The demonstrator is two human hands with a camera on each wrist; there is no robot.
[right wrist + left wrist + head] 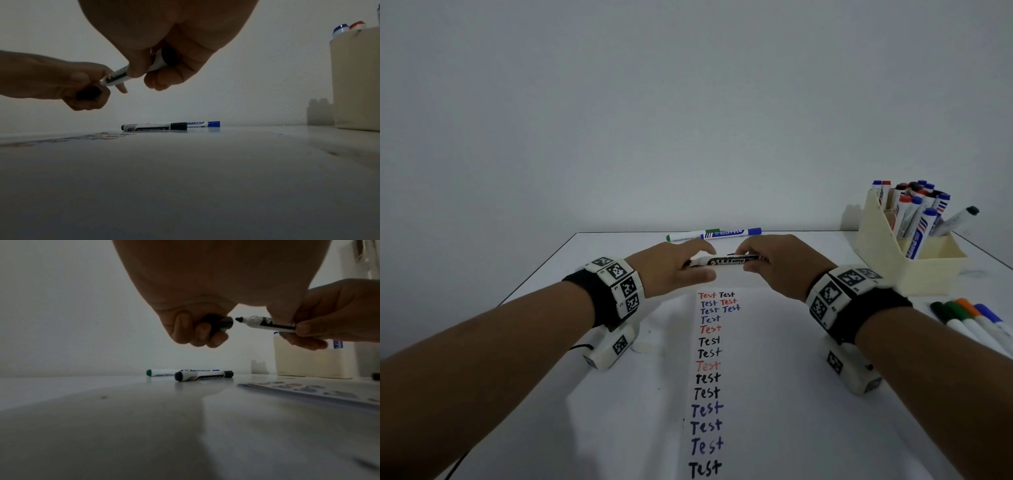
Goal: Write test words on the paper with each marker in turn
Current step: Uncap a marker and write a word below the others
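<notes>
here the left hand fingers are curled around the cap; the right hand pinches the black marker. the bare tip may stain a finger if the two are misaligned.

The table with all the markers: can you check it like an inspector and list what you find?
Surface: white table, bare at its far edge.
Job's things: paper carries a column of "Test" words; black marker is uncapped, its cap apart from the tip.
Clutter: cream box of markers; loose markers beside it; capped markers at the far edge.
Hands: left hand grips the cap; right hand holds the marker.
Cables: thin black cable by the left wrist.
Surroundings: plain wall.
</notes>
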